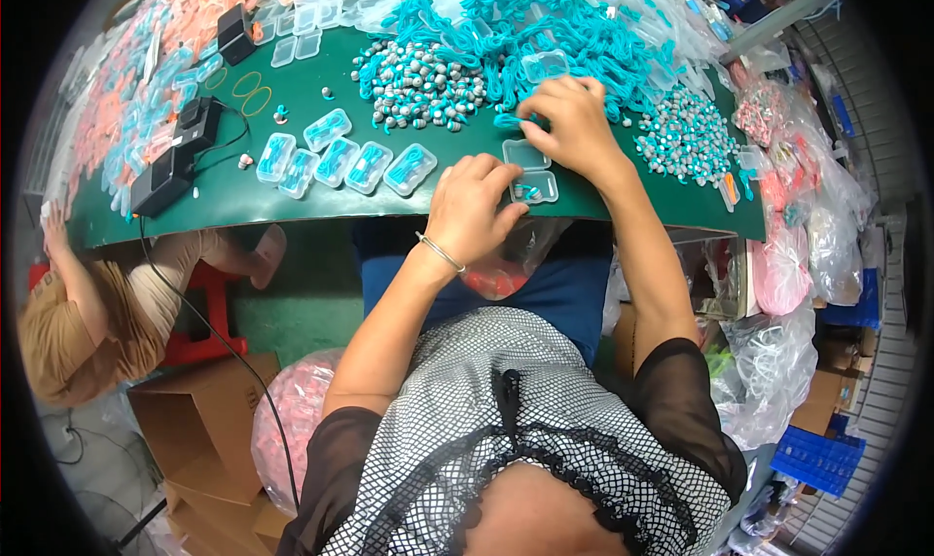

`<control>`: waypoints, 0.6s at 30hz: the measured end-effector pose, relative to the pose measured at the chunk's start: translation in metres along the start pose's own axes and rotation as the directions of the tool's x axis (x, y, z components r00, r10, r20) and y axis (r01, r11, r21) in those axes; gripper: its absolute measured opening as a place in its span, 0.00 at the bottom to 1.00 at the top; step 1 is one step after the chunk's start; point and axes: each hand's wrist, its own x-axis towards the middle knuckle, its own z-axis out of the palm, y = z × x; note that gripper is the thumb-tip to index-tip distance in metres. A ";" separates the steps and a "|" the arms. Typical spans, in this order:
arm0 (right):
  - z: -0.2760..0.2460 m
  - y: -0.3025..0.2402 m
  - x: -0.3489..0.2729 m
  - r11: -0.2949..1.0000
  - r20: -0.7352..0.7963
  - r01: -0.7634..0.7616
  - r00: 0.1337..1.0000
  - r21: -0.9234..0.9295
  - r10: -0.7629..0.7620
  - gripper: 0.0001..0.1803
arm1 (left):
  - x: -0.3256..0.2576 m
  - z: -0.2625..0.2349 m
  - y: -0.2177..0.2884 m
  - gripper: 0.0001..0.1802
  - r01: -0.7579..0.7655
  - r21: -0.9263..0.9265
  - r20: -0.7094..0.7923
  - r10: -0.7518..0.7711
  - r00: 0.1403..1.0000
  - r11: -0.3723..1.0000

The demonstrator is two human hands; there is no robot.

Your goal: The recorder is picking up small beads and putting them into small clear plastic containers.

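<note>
My left hand [474, 206] is at the table's near edge, its thumb and fingers closed on the left side of a small clear plastic case [551, 188]. The case lies open, lid away from me, with small teal pieces [527, 193] in its near half. Just beyond the lid, my right hand [572, 123] has its fingers pinched on a coiled teal cord [507, 121], partly hidden by the fingers. Left of my hands, several closed clear cases [410, 170] with teal contents lie in a loose group.
Beyond my hands are heaps of teal cords [584, 55], grey-and-teal beads [423, 84] and small teal-and-white parts [687, 136]. Black boxes [161, 181] with a cable stand at left. Another person's hand [55, 227] is at the far left. Bagged goods [781, 274] crowd the right.
</note>
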 end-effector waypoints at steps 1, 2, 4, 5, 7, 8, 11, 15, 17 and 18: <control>-0.005 -0.001 -0.005 1.000 0.006 0.009 1.000 0.006 -0.009 0.06 | -0.001 0.000 -0.001 0.22 -0.004 -0.005 -0.007 0.004 1.000 1.000; -0.012 -0.004 -0.012 0.994 -0.042 -0.040 0.998 0.102 0.045 0.06 | -0.002 0.001 -0.003 0.22 -0.009 -0.012 -0.013 0.009 1.000 1.000; -0.026 -0.015 -0.028 0.977 -0.031 -0.111 0.992 0.184 0.119 0.06 | -0.003 -0.002 -0.002 0.22 -0.001 -0.008 -0.017 0.001 1.000 1.000; -0.029 -0.021 -0.035 0.976 0.020 -0.130 0.991 0.173 0.129 0.06 | -0.003 -0.003 -0.003 0.22 0.001 -0.001 -0.018 -0.001 1.000 1.000; -0.034 -0.032 -0.045 0.989 0.084 -0.116 0.991 0.096 0.108 0.07 | 0.000 -0.002 -0.003 0.22 0.012 -0.016 -0.009 -0.012 1.000 1.000; -0.033 -0.036 -0.048 0.995 0.068 -0.087 0.994 0.053 0.083 0.06 | 0.000 -0.002 -0.003 0.22 0.027 -0.023 -0.002 -0.027 1.000 0.999; -0.030 -0.043 -0.050 0.999 0.061 -0.029 0.998 -0.032 0.031 0.05 | 0.002 0.000 -0.003 0.22 0.043 -0.032 0.011 -0.043 0.999 0.999; -0.035 -0.050 -0.049 0.989 0.113 0.034 0.993 -0.146 -0.017 0.04 | 0.003 0.003 -0.004 0.22 0.070 -0.071 0.015 -0.069 0.998 0.995; -0.037 -0.054 -0.049 0.988 0.128 0.045 0.991 -0.145 -0.026 0.03 | 0.002 0.001 -0.002 0.21 0.089 -0.045 0.023 -0.088 0.996 0.995; -0.038 -0.054 -0.049 0.988 0.145 0.054 0.989 -0.146 -0.033 0.03 | 0.002 0.001 -0.001 0.21 0.087 -0.045 0.023 -0.086 0.996 0.995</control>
